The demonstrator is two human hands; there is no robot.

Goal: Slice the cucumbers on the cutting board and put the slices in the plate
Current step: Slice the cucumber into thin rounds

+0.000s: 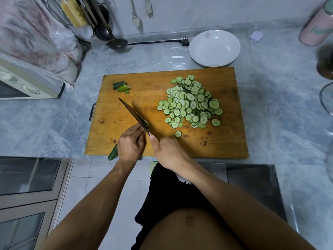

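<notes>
Gripping the knife [134, 113] in your right hand [169, 153], your left hand [130, 143] holds a cucumber [113, 153] at the cutting board's [216, 147] near edge.

Home kitchen: marble counter [270, 109], ladle [115, 43], microwave [27, 82].

Bare board [223, 141] lies open right of the slice pile [191, 101], giving a path to the plate [214, 48] just behind the board's far edge. The knife [133, 113] slants across the board's left half; cucumber ends [121, 86] occupy its far-left corner.
</notes>
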